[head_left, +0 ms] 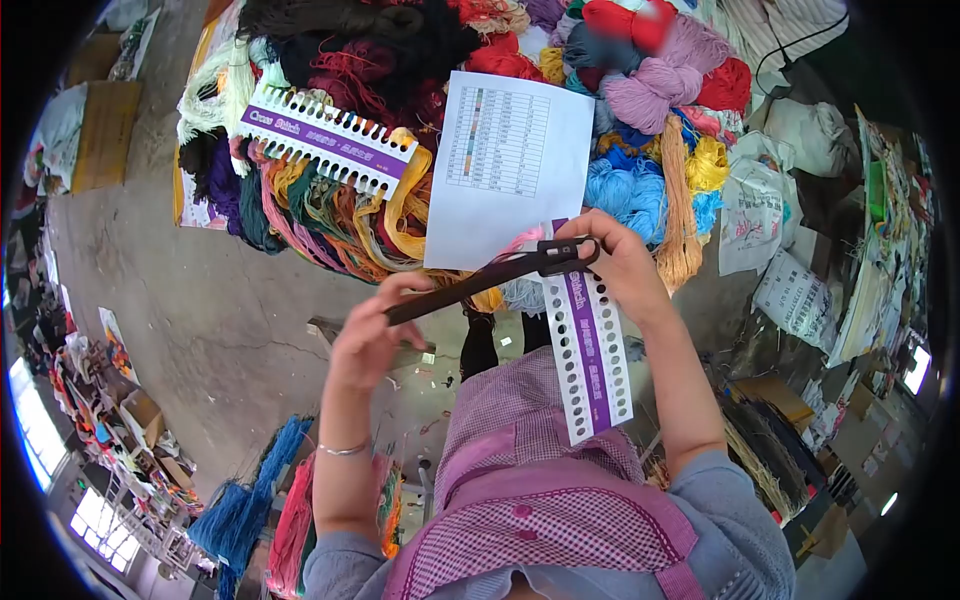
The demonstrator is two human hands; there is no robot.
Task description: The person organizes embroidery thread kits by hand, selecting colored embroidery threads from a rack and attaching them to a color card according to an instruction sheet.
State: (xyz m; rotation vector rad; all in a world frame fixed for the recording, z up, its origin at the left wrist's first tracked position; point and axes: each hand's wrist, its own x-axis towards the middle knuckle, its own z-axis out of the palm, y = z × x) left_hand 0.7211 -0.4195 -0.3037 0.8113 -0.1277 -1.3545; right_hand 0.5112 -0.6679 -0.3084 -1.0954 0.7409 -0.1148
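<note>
Head view.

1. Left hand: the grip is closed on the lower end of a dark brown strand. The thumb lies on top and the fingers curl beneath.
2. Right hand: the grip is closed on the top end of a punched card, white with a purple centre strip. The looped upper end of the strand is pinched against the card at the fingertips.
3. The strand runs taut and slanted between the two hands, in the air above the person's lap. The card hangs down from the right hand, tilted slightly.
4. A printed sheet with a colour column lies just beyond the hands, resting on a pile of skeins.
5. A second punched card lies to the left of the sheet. Threads of many colours hang from its holes.
6. A concrete floor shows below the pile.
</note>
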